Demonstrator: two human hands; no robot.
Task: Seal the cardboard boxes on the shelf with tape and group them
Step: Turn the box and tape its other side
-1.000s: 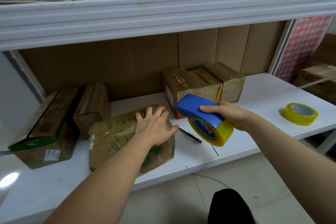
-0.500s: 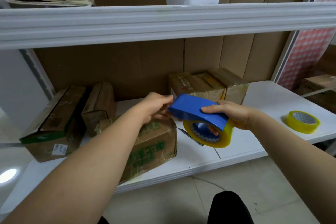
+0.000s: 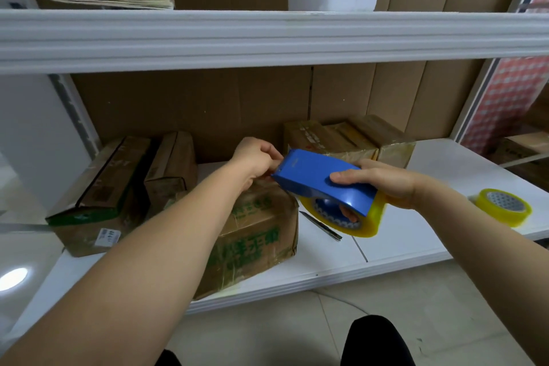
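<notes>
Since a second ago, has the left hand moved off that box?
Yes. The left hand left the box top, rising rightward to the tape dispenser's front tip.

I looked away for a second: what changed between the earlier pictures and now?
The left hand came up off the green-printed box to the front end of the blue tape dispenser, its fingers curled there. The right hand still grips the dispenser. The boxes, spare tape roll and pen stayed put.

Bare, sleeveless forearms, left hand and right hand ungloved; dark trouser fabric at bottom centre-right of frame.
</notes>
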